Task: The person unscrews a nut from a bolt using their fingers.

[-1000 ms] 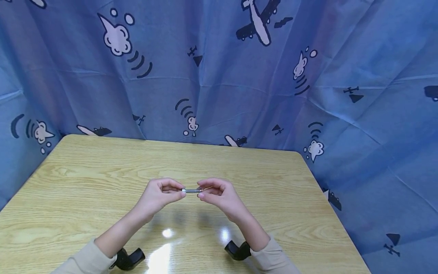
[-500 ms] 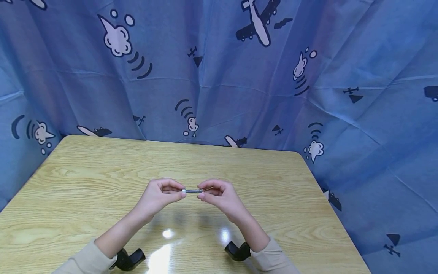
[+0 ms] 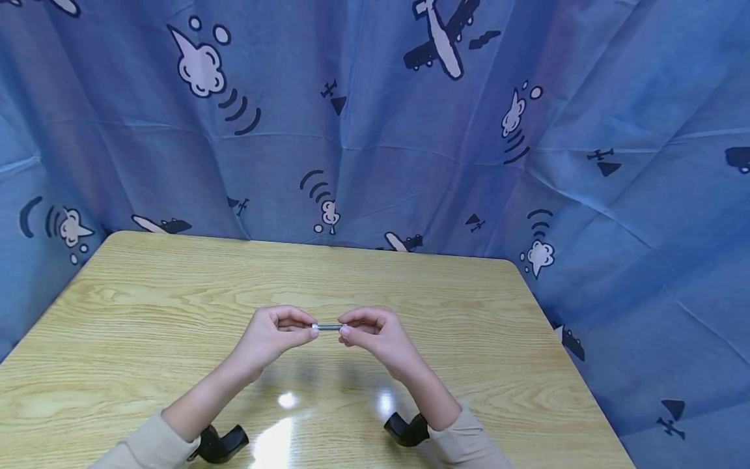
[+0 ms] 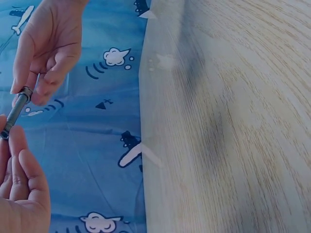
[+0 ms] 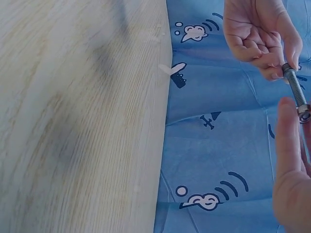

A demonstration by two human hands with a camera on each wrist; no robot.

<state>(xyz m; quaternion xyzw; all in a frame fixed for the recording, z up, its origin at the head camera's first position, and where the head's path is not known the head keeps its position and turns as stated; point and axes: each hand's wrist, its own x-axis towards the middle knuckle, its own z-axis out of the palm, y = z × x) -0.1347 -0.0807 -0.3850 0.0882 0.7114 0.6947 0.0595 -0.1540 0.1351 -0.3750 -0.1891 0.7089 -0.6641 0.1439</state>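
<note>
A silver threaded bolt [image 3: 330,327] is held level above the wooden table, spanning the gap between the two hands. The left hand [image 3: 274,333] pinches its head between thumb and fingers. At the bolt's other end is a metal nut [image 5: 303,111], which the right hand [image 3: 379,335] holds with thumb and fingertips; in the head view these fingers mostly cover it. The left wrist view shows the bolt shank [image 4: 15,114] slanting between both sets of fingertips, with bare thread in the middle.
The light wood-grain table [image 3: 293,273] lies below the hands. A blue curtain [image 3: 375,130] printed with planes and clouds hangs behind and beside it. Black wrist mounts [image 3: 222,444] sit at both cuffs.
The right hand's thumb and fingers have shifted around the nut and closed in on it. The left hand and the bolt have stayed nearly in place.
</note>
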